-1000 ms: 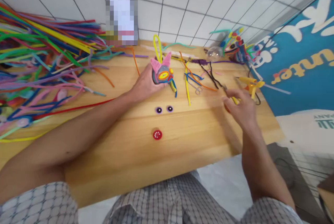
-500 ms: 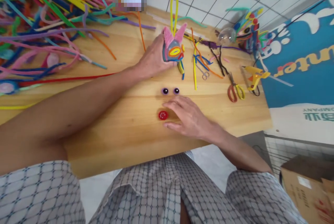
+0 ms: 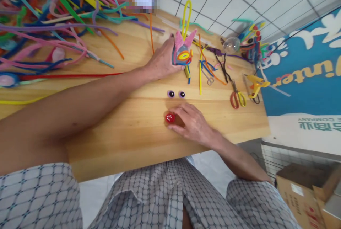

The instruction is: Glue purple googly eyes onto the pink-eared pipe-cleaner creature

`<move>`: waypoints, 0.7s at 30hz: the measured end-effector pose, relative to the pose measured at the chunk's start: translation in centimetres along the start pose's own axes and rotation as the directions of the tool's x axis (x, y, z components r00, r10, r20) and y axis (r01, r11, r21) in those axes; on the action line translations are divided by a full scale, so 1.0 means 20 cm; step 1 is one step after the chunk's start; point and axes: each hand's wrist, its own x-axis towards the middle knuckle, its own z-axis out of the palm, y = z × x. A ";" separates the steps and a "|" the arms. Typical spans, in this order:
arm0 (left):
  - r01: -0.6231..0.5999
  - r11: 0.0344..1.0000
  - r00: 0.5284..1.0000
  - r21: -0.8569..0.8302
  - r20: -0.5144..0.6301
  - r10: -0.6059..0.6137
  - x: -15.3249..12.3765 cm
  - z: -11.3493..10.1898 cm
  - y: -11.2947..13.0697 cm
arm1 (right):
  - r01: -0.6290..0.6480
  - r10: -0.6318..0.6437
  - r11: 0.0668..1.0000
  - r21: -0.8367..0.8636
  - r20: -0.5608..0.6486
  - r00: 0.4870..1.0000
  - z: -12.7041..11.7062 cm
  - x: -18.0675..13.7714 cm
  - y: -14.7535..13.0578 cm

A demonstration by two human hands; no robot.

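Note:
A pipe-cleaner figure (image 3: 182, 57) with pink ears, a grey-blue head, an orange-and-yellow eye and a yellow loop on top is gripped from its left side by my left hand (image 3: 162, 60). My right hand (image 3: 193, 122) has its thumb and fingertips closed about the edges of a small red disc (image 3: 169, 118) with white dots, low over the tabletop. Two dark eyes, a left eye (image 3: 171, 94) and a right eye (image 3: 182, 94) with purple rims, lie between the hands. Part of the figure is hidden by my left fingers.
A heap of colourful pipe cleaners (image 3: 61, 19) covers the left of the wooden table (image 3: 119, 126). At right lie scissors (image 3: 237, 97), a yellow glue gun (image 3: 257, 84) and loose pipe cleaners (image 3: 206, 65). Behind them sit a clear dome (image 3: 231, 45) and another colourful figure (image 3: 250, 40).
My right thumb and fingers have come in around the red disc from a wider spread. My left hand still holds the figure. The whole view has shifted slightly.

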 end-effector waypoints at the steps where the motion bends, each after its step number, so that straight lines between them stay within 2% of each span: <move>1: 0.004 1.000 1.000 0.005 0.003 -0.004 0.00 0.00 -0.01 | -0.017 0.017 1.000 0.008 -0.028 0.999 -0.02 0.00 0.03; 5: 0.013 1.000 1.000 -0.004 0.013 -0.013 0.00 0.00 -0.04 | -0.150 0.152 0.988 0.029 -0.173 0.973 -0.10 0.04 0.19; 9: -0.016 1.000 1.000 0.009 -0.006 0.016 0.00 0.02 -0.08 | -0.192 0.189 0.981 -0.007 -0.160 0.969 -0.10 0.10 0.32; 15: -0.070 0.997 0.997 0.033 -0.031 0.071 0.00 0.03 -0.08 | -0.198 0.192 0.979 -0.053 -0.102 0.976 -0.03 0.14 0.31; 19: -0.041 0.998 0.999 0.046 -0.011 0.042 0.00 0.02 -0.06 | -0.185 0.173 0.979 -0.081 -0.134 0.976 -0.05 0.14 0.31; 21: -0.023 0.998 1.000 0.053 -0.010 0.024 -0.01 0.02 -0.05 | -0.162 0.141 0.982 -0.096 -0.198 0.970 -0.10 0.17 0.33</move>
